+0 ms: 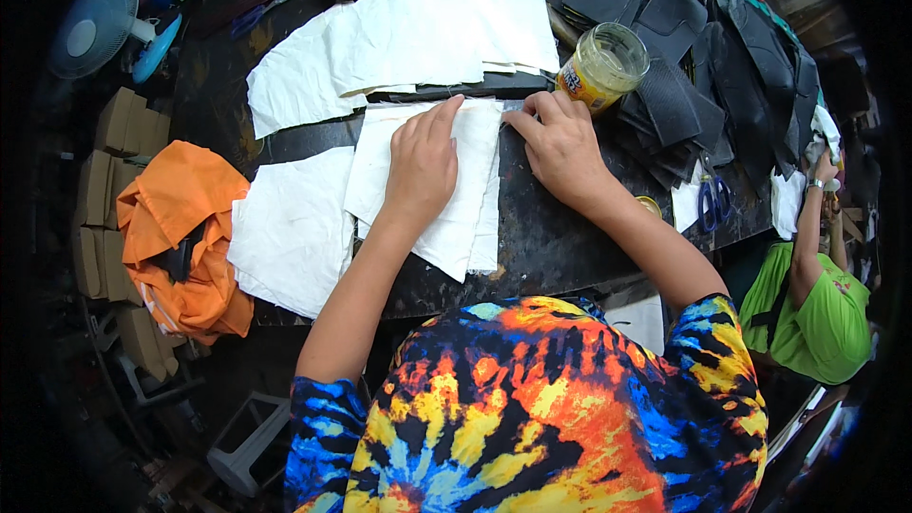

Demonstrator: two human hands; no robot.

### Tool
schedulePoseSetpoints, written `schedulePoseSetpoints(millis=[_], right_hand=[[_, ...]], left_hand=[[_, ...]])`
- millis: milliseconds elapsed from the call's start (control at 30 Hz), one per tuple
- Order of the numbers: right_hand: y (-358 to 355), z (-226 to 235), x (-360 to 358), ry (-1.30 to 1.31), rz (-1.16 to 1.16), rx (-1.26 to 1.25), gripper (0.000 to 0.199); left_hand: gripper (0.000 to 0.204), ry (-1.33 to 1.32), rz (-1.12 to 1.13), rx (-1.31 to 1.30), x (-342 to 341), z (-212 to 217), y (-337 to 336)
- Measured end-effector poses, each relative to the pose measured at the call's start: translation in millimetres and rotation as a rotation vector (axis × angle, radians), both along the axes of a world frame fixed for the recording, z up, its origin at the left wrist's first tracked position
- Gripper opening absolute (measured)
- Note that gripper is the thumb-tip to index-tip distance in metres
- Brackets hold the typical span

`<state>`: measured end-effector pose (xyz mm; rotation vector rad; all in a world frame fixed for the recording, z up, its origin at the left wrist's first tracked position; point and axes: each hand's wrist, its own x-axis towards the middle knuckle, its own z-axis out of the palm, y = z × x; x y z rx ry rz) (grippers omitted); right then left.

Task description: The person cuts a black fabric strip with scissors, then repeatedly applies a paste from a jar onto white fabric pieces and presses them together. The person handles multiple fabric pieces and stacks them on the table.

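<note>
My left hand (425, 157) lies flat on a small stack of white cloth pieces (465, 195), its fingers stretched toward the far edge. Beside the stack's far right corner, my right hand (562, 147) is closed, with thumb and forefinger near the cloth's edge. Whatever is between those fingertips is too small to make out. A long dark bar (475, 88) lies along the stack's far side. Beyond it, overlapping white cloth pieces (408, 33) are spread out. Another white pile (293, 223) sits to the left. Just past my right hand stands an open glass jar (608, 62) with a yellow label.
Black sheet pieces (670, 100) are heaped at the right of the dark table (560, 247). Blue-handled scissors (712, 201) lie near its right edge. Orange cloth (180, 228) bulges at the left. A fan (90, 24) stands far left. A person in green (812, 313) works at right.
</note>
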<state>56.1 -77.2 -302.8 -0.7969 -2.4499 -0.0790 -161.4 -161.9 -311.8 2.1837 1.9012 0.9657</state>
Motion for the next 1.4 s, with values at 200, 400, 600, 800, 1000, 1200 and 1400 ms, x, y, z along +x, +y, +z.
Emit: schedulePoseSetpoints(millis=[200,400,600,800,1000,1200,1400], right_hand=[[-11,-7,-9,-0.081,0.015,-0.112,0.048],[4,-4,2,-0.016,0.031,-0.076,0.04],[-17,33,12,0.118,0.055,-0.391,0.036],[21,125,71,0.157,-0.086,-0.054,0.057],[67,137,68,-0.347,-0.152,-0.214,0.091],[74,144,64,-0.293,-0.169,-0.172,0.062],[40,138,84,0.155,-0.132,0.108,0.032]], left_hand=[[0.066,-0.035,0.013,-0.03,-8,10,-2],[0.076,-0.004,0.408,-0.187,-52,37,-21],[0.049,-0.308,0.467,-0.33,-81,30,-19],[0.041,-0.381,0.349,-0.32,-91,24,-17],[0.027,-0.524,0.408,-0.199,-85,27,-22],[0.015,-0.494,0.169,-0.178,-91,52,-38],[0.015,-0.2,0.099,0.102,-75,62,-41]])
